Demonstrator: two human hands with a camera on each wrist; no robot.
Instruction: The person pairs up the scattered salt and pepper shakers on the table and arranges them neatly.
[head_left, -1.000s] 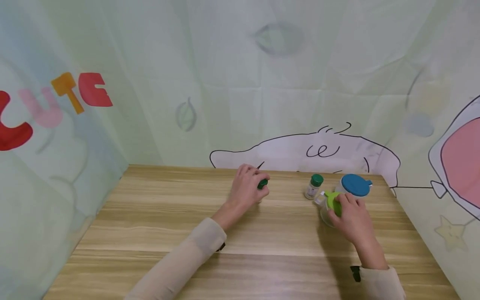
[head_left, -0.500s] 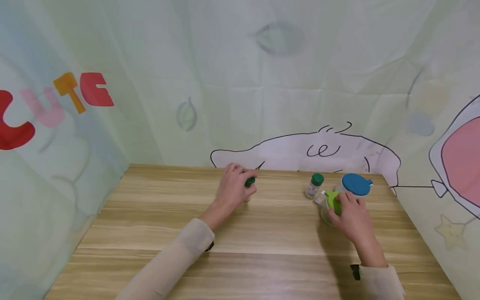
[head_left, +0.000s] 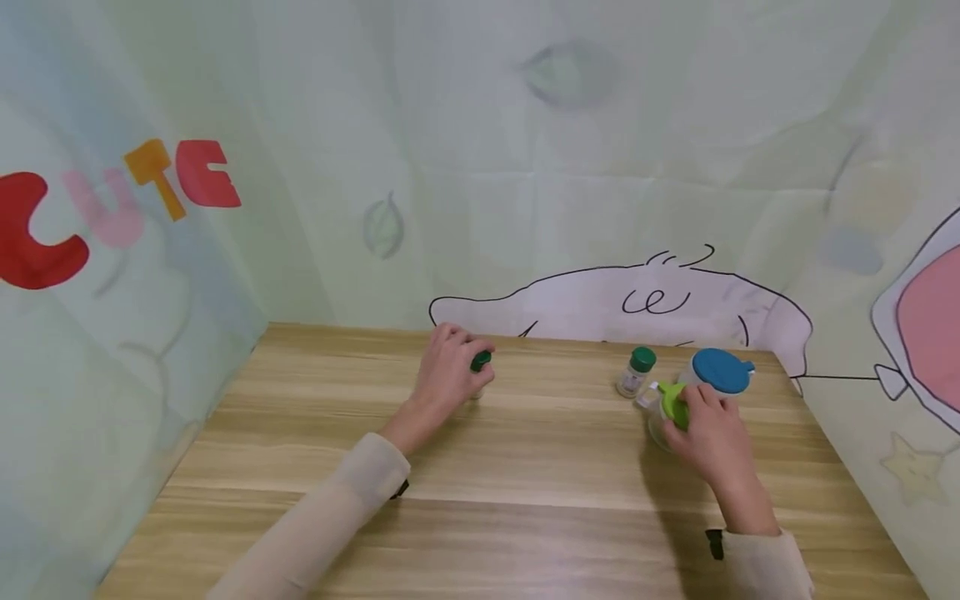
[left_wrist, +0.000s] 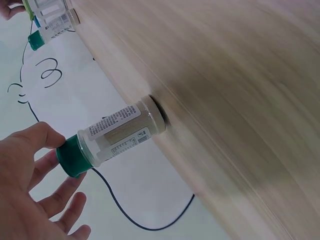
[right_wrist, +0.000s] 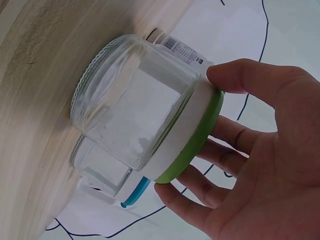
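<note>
My left hand (head_left: 444, 372) pinches the green cap of a spice shaker (left_wrist: 122, 128) between thumb and fingers. The shaker is clear, with printed labels and pale brown contents. It stands upright, its base at the tabletop; whether it touches is hard to tell. On the right, my right hand (head_left: 714, 437) grips the green-and-white lid of a clear glass jar (right_wrist: 132, 100) from above. The jar's base is down at the table, and the hand partly covers it in the head view. A second green-capped shaker (head_left: 636, 372) stands just left of the jar.
Behind the green-lidded jar stands another glass jar with a blue lid (head_left: 720, 370). All of them are near the back edge of the wooden table (head_left: 480, 525). A printed cloth backdrop (head_left: 517, 208) hangs behind it and along both sides.
My left hand has moved left along the table's back with the spice shaker, away from the second shaker. My right hand stays on the jar's lid. The head view has shifted slightly.
</note>
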